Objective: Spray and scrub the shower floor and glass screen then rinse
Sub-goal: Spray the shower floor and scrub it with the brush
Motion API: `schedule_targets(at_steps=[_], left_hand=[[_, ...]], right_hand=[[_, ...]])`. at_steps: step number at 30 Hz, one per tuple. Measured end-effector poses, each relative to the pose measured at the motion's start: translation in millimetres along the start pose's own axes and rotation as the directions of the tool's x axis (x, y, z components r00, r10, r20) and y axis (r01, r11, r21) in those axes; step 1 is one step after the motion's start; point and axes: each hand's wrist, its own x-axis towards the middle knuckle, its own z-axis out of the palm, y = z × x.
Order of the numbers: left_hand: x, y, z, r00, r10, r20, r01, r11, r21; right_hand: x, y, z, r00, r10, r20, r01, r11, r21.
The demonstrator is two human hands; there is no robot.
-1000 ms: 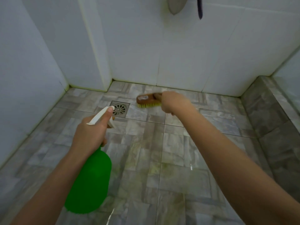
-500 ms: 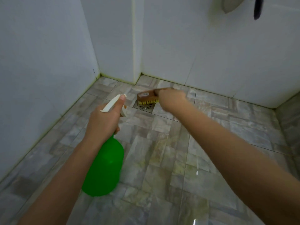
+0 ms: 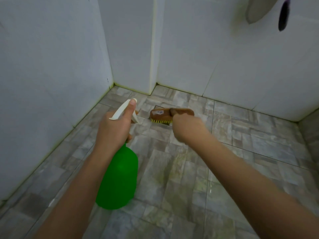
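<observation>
Spraying ahead pays: left hand (image 3: 113,130) fingers wrapped round the green plastic spray bottle (image 3: 119,176), right hand (image 3: 187,129) clenching the brown wooden scrubbing brush (image 3: 166,114), bristles wanting firm floor contact

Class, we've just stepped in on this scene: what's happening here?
A person is cleaning a tiled shower floor. The left hand holds a green spray bottle by its white trigger head, nozzle aimed toward the corner. The right hand grips a wooden brush, bristles down, over the drain. The floor looks wet in patches.

floor (image 3: 233,152) right of brush (image 3: 164,114) open; walls (image 3: 51,66) close left.
</observation>
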Motion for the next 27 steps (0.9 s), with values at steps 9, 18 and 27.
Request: schedule_targets(at_steps=[9,18,27], left_hand=[[5,-12,-11,1.0,0.008,-0.012,-0.008,1.0,-0.009],[13,-22,-27,0.997,-0.034,-0.07,0.031,0.999,-0.044],[15,-33,-45,0.994,-0.051,-0.101,0.049,0.999,-0.019]], right_hand=[[64,0,-33,0.993,0.115,-0.001,-0.115,0.987,0.111],[77,-12,-33,0.996,0.048,-0.07,-0.043,0.996,0.073],[60,-14,4,0.982,-0.149,-0.117,0.163,0.979,0.119]])
